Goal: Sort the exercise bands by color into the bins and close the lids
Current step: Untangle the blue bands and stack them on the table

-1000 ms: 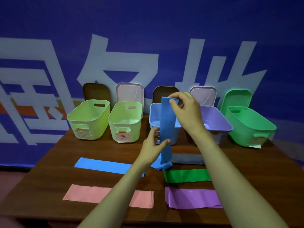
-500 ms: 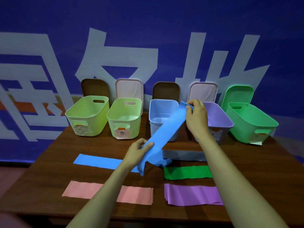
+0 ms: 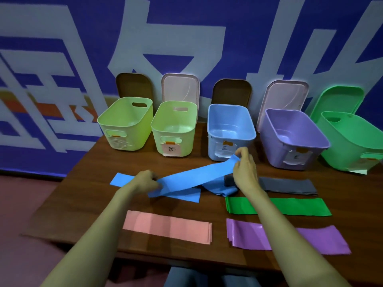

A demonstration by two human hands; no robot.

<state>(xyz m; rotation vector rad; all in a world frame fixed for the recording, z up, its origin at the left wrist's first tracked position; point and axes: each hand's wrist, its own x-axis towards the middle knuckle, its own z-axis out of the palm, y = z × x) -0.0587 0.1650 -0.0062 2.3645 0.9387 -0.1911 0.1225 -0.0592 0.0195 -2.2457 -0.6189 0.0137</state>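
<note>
**Two hands stretch blue band (image 3: 196,177) short of blue bin (image 3: 230,112)**

Both ends are gripped in front of the blue bin, the band not yet inside it. The left hand (image 3: 146,181) has its fingers curled round the low end. The right hand (image 3: 245,172) pinches the high end between thumb and fingertips, close to the bin's front wall. Holding both ends likely keeps the limp strip flat and manageable for folding or lowering in. Its long axis slants up from front-left toward the bin; slack bunches on the table (image 3: 87,189) before the bin.
</note>
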